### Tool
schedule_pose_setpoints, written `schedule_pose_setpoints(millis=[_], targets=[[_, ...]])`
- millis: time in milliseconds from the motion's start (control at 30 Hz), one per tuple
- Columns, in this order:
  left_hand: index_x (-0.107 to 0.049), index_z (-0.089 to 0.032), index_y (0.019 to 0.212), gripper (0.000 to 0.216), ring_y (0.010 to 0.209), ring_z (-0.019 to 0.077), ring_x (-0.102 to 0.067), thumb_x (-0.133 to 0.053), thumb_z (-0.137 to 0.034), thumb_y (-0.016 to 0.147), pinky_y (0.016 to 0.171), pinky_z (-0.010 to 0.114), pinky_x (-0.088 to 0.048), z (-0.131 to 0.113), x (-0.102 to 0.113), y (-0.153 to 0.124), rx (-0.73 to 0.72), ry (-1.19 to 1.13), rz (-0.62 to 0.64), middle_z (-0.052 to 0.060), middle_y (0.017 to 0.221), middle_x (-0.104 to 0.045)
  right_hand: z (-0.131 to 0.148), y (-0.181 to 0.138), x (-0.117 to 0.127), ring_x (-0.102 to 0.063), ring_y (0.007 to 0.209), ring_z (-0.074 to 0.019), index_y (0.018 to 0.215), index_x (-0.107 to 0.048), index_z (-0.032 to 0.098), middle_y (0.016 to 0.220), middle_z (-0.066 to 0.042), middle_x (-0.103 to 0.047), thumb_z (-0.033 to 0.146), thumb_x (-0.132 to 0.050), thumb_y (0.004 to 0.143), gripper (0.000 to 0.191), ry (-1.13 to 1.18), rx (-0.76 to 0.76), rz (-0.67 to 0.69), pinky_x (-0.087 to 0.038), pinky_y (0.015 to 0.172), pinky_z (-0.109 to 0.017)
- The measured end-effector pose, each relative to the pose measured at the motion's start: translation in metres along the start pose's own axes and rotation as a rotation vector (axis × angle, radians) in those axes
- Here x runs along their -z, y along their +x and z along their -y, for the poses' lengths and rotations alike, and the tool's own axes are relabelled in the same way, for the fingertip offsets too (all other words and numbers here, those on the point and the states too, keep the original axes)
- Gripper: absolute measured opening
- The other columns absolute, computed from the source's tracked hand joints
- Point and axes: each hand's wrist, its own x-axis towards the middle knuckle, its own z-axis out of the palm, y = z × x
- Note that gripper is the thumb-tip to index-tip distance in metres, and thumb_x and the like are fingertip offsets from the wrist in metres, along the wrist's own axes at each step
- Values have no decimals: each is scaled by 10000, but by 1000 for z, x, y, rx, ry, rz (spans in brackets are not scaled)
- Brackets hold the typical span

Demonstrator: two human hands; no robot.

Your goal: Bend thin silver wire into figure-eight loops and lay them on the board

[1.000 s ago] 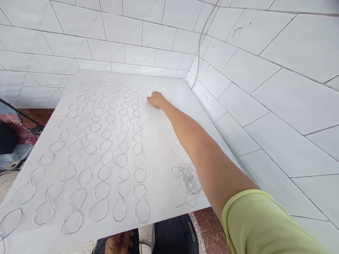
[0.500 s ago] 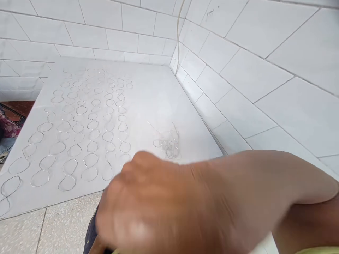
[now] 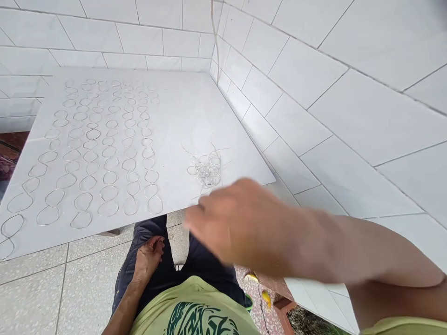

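A white board (image 3: 181, 116) lies flat in a tiled corner, with several rows of figure-eight wire loops (image 3: 104, 149) laid out on its left part. A loose tangle of the same wire loops (image 3: 207, 171) sits near the board's front right corner. My right hand (image 3: 233, 223) hovers close to the camera, just in front of that tangle; it is smeared by motion and its fingers do not show clearly. My left hand (image 3: 148, 256) rests low on my thigh with its fingers curled loosely, holding nothing that I can see.
White tiled walls (image 3: 314, 93) close in the board at the back and right. A thin cable (image 3: 214, 37) hangs down in the corner. Speckled floor (image 3: 52, 288) shows at the lower left, and dark red floor with yellow-tipped footwear (image 3: 258, 286) at the lower right.
My right hand has pulled back from the far rows of loops to the near edge by the wire tangle. The view has tipped down, showing my lap and left hand.
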Motion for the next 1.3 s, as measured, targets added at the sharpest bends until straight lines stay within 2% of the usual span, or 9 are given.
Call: schedule_pose_setpoints(millis=[100,200,267,433,567,767,1000,1167,1300], targets=[[-753,-182,1021,330,524,178,-658,-559,-421,903,528,288,-530,3,-1,3,6,52,-18,56,828,-770,-48,91,101,-613,700,-243,790,-670,189,696,-99,-636,271,-580,989,233,-575,-243,-13,-393,641,-352],[-757,-199,1024,367,525,185,-673,-550,-465,878,538,293,-554,8,-2,8,2,73,-24,54,846,-782,-90,117,145,-646,761,-257,830,-665,164,848,-128,-697,210,-537,989,209,-733,-523,-19,-420,674,-362],[-756,-206,1019,375,552,195,-694,-546,-477,866,543,293,-563,12,-2,12,2,82,-25,55,854,-788,-116,113,146,-651,775,-243,856,-663,170,950,-125,-726,196,-560,971,157,-645,-610,-30,-432,659,-351],[-749,-211,1031,392,596,214,-721,-551,-495,848,567,303,-586,19,-1,20,9,98,-2,51,855,-792,-160,101,119,-614,653,-198,777,-645,174,810,-103,-713,198,-620,943,170,-385,-716,-17,-430,603,-336],[-747,-219,1042,394,638,220,-734,-557,-506,852,589,305,-598,20,0,22,15,108,3,49,879,-798,-170,99,99,-625,727,-188,820,-658,176,835,-80,-722,138,-623,921,113,-295,-616,-102,-420,628,-311],[-759,-222,1033,382,596,205,-716,-568,-500,854,584,298,-589,18,-1,22,21,116,0,45,886,-803,-174,99,82,-622,854,-188,948,-691,175,967,-65,-728,179,-636,952,55,-320,-378,-103,-395,684,-295],[-762,-233,1038,361,608,199,-721,-574,-485,862,584,286,-578,16,-2,21,25,125,-8,35,878,-801,-195,110,78,-584,803,-199,964,-696,173,1039,-102,-687,154,-530,1009,173,-602,-285,-20,-316,649,-312],[-762,-237,1014,338,581,187,-709,-570,-473,867,595,285,-578,12,-2,19,29,135,-17,30,856,-799,-205,105,85,-519,714,-191,981,-681,155,1017,-119,-653,116,-428,1026,260,-734,-283,-94,-264,609,-322],[-760,-233,1012,342,597,202,-716,-572,-475,860,592,294,-583,9,-2,19,29,135,-8,35,863,-800,-208,102,92,-532,753,-193,1015,-677,163,1031,-105,-647,118,-453,1011,229,-657,-266,-164,-292,632,-314]])
